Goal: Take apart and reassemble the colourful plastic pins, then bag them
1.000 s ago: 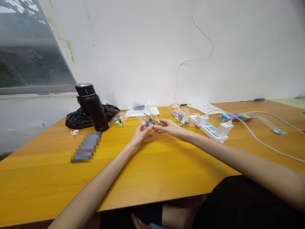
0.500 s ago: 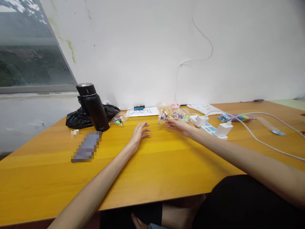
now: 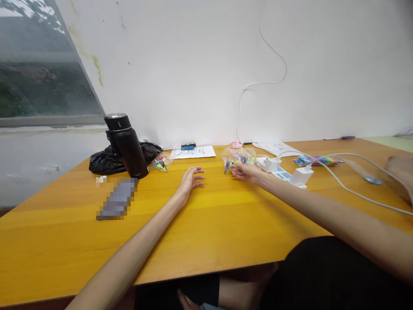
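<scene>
My right hand [image 3: 245, 172] is closed at the near edge of a clear plastic bag [image 3: 228, 165] holding small blue, green and red pieces. Its fingertips pinch the bag, which overlaps more bagged coloured pieces behind it. My left hand [image 3: 189, 183] rests on the table to the left, fingers loosely bent and apart, with nothing in it. Beyond that hand lie a white printed sheet [image 3: 203, 151] and a blue-and-black screwdriver [image 3: 188, 147]. Another clear bag [image 3: 161, 162] of coloured pieces sits by the bottle.
A black bottle [image 3: 127, 148] stands left before a black plastic bag [image 3: 100, 161], with a blurred-out phone [image 3: 118, 200] nearer. Right of my hand are a power strip [image 3: 284, 174] with white chargers [image 3: 301, 175] and trailing cables. Another person's blurred hand [image 3: 400, 176] is at the right edge.
My right hand has moved slightly right and nearer, bringing the small bag over beside the other bagged pieces. My left hand is nearly still. Another person's hand has come further in from the right.
</scene>
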A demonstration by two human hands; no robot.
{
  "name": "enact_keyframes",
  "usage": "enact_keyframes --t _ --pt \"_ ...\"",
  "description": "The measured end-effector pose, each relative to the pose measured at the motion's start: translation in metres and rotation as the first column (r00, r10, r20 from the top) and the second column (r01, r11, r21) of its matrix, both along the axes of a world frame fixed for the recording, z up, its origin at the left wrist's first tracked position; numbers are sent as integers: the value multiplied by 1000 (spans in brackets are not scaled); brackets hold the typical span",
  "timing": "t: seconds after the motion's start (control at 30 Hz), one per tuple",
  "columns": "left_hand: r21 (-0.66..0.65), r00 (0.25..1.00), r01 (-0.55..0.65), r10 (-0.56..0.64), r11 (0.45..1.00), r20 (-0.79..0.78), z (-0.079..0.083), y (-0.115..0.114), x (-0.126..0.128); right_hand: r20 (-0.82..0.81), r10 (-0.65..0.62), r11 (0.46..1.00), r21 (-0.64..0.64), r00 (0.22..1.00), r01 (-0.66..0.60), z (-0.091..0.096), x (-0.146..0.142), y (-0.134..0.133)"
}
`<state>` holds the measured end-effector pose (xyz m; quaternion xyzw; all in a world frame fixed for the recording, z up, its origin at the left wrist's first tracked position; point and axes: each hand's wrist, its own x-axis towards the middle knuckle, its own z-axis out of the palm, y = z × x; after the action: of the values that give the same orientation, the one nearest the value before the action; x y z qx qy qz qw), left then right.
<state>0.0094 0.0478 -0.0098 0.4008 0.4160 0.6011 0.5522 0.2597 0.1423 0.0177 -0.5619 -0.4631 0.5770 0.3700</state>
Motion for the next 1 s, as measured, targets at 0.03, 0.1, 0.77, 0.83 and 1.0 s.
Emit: enact_keyframes --t 0.03,0.1,0.77,0.83,1.0 --pt "-1 1000 1 -1 1000 -2 0 0 0 4 -34 999 -11 999 34 1 -1 -1" --pt "1 1000 2 -2 1000 -5 -1 -1 0 12 -94 995 -22 996 94 3 -3 -3" --pt "329 84 -308 370 893 -925 -16 20 -79 172 305 947 49 937 -318 8 -43 -58" --pt "307 85 -289 344 907 -935 -23 23 -85 196 359 926 44 912 -374 7 -44 -61" --pt "290 88 -264 323 920 -942 -30 28 -92 230 412 901 41 881 -432 8 -42 -57"
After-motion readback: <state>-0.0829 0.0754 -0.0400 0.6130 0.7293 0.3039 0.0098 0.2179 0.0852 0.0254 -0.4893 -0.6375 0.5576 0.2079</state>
